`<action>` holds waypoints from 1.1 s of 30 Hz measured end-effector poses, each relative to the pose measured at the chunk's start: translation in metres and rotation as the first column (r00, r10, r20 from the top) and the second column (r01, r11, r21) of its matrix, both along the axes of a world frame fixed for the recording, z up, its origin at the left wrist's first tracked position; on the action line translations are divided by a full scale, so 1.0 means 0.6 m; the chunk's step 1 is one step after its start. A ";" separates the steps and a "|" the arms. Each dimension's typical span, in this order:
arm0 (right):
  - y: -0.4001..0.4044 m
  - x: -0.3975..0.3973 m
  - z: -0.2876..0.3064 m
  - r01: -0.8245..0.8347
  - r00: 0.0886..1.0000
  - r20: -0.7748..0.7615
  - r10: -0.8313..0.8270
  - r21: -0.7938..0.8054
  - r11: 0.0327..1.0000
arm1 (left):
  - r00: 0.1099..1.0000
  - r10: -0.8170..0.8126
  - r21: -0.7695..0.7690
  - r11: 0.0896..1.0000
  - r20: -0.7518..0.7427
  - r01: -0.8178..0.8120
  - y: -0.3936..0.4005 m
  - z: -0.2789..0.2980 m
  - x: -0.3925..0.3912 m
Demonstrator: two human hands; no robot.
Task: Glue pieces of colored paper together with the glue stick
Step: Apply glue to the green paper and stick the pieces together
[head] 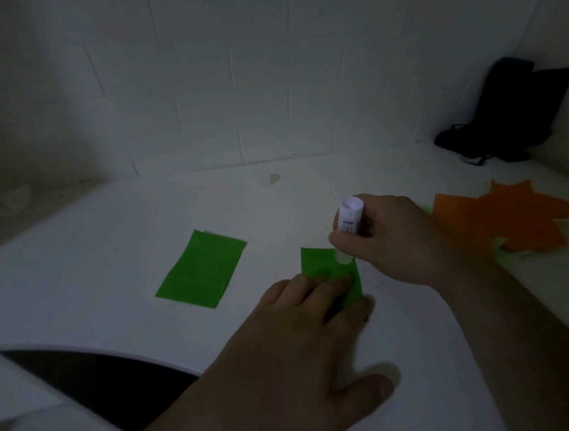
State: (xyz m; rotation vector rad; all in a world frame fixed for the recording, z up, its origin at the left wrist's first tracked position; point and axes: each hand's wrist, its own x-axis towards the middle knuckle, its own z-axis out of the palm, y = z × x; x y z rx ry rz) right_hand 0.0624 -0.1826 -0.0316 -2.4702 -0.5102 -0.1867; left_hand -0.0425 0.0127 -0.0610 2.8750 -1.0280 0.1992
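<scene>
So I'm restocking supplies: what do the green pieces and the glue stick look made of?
Green pieces: thin matte paper, likely; they lie flat and show fold creases. Glue stick: probably smooth plastic tube with a printed white label; the dim light leaves that uncertain.

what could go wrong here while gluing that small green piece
1. The left hand pins only the near part of the small green paper rectangle; the white glue stick in the right hand might drag or crease its free far edge.
2. The stick's tip sits near the paper's edge, so glue may smear onto the white table.
</scene>
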 end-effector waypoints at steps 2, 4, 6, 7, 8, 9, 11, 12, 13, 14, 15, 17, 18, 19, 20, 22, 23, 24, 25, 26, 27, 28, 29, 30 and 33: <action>-0.003 0.001 0.000 0.007 1.000 0.004 -0.007 -0.010 1.000 | 1.000 0.001 -0.002 1.000 0.005 -0.001 0.000 -0.001 0.000; -0.006 0.001 0.002 0.013 1.000 0.009 -0.013 -0.028 1.000 | 1.000 0.002 -0.006 1.000 0.000 -0.002 0.000 -0.002 0.001; -0.008 0.001 0.004 0.020 1.000 0.024 -0.018 -0.055 0.998 | 1.000 0.004 -0.008 1.000 -0.008 -0.004 0.001 -0.002 0.000; -0.008 0.001 0.006 0.024 0.999 0.031 -0.022 -0.063 0.998 | 1.000 0.004 -0.013 1.000 -0.012 -0.004 0.001 -0.001 0.000; -0.008 0.000 0.007 0.030 0.999 0.034 -0.027 -0.069 0.997 | 1.000 0.004 -0.018 1.000 -0.017 -0.004 0.001 0.000 -0.001; -0.008 -0.001 0.007 0.035 0.999 0.037 -0.033 -0.076 0.997 | 1.000 0.004 -0.021 1.000 -0.017 -0.004 0.001 0.000 -0.001; -0.008 -0.002 0.008 0.050 0.998 0.048 -0.046 -0.088 0.995 | 1.000 0.002 -0.025 1.000 -0.007 -0.002 0.000 0.001 -0.001; -0.007 -0.003 0.009 0.059 0.997 0.058 -0.054 -0.090 0.994 | 1.000 0.001 -0.023 1.000 -0.001 -0.001 0.000 0.001 -0.001; -0.007 -0.005 0.011 0.067 0.995 0.076 -0.060 -0.086 0.994 | 1.000 0.001 -0.022 1.000 0.004 0.000 0.000 0.001 -0.001; -0.005 -0.005 0.012 0.075 0.993 0.100 -0.068 -0.070 0.995 | 1.000 0.001 -0.022 1.000 0.008 0.000 0.000 0.001 -0.001; -0.003 -0.006 0.013 0.082 0.990 0.122 -0.077 -0.034 0.996 | 1.000 0.002 -0.022 1.000 0.014 -0.001 0.000 0.001 -0.001; 0.006 -0.009 0.017 0.082 0.988 0.127 -0.090 0.068 0.994 | 1.000 0.007 -0.015 1.000 0.024 -0.007 -0.001 0.002 -0.002; 0.013 -0.012 0.018 0.075 0.991 0.107 -0.086 0.101 0.992 | 1.000 0.008 -0.009 1.000 0.028 -0.007 -0.001 0.003 -0.002; 0.020 -0.013 0.018 0.061 0.995 0.076 -0.070 0.114 0.992 | 1.000 0.007 -0.005 1.000 0.031 -0.007 -0.002 0.003 -0.002; 0.026 -0.013 0.015 0.041 0.998 0.046 -0.047 0.111 0.993 | 0.999 0.006 -0.006 1.000 0.032 -0.005 -0.002 0.002 -0.001; 0.034 -0.013 0.009 0.003 1.000 -0.020 -0.001 0.087 0.996 | 1.000 0.005 -0.012 1.000 0.027 -0.004 -0.002 0.004 -0.001; 0.036 -0.013 0.007 -0.014 0.999 -0.047 0.018 0.078 0.997 | 1.000 0.004 -0.013 1.000 0.024 -0.004 -0.001 0.004 -0.001; 0.038 -0.013 0.006 -0.025 0.998 -0.061 0.029 0.070 0.997 | 1.000 0.002 -0.013 1.000 0.022 -0.002 -0.001 0.003 -0.001; 0.039 -0.012 0.005 -0.029 0.997 -0.066 0.033 0.066 0.997 | 1.000 0.001 -0.015 1.000 0.022 0.000 -0.001 0.003 -0.002; 0.040 -0.012 0.004 -0.029 0.997 -0.063 0.034 0.066 0.997 | 1.000 0.000 -0.018 1.000 0.023 0.000 -0.001 0.003 -0.002; 0.041 -0.012 0.004 -0.032 0.998 -0.056 0.036 0.067 0.997 | 1.000 0.000 -0.022 1.000 0.024 0.000 -0.001 0.003 -0.002; 0.042 -0.012 0.003 -0.036 0.998 -0.051 0.039 0.071 0.997 | 1.000 0.001 -0.026 1.000 0.022 0.000 0.000 0.003 -0.001; 0.043 -0.013 0.003 -0.040 0.998 -0.050 0.044 0.079 0.996 | 1.000 0.000 -0.028 1.000 0.017 0.000 -0.001 0.003 -0.001; 0.045 -0.012 0.002 -0.045 0.997 -0.055 0.050 0.089 0.995 | 1.000 -0.002 -0.028 1.000 0.012 0.002 0.000 0.003 -0.001; 0.052 -0.012 -0.001 -0.049 0.996 -0.071 0.057 0.109 0.993 | 1.000 -0.010 -0.021 1.000 0.005 0.010 0.000 0.003 0.000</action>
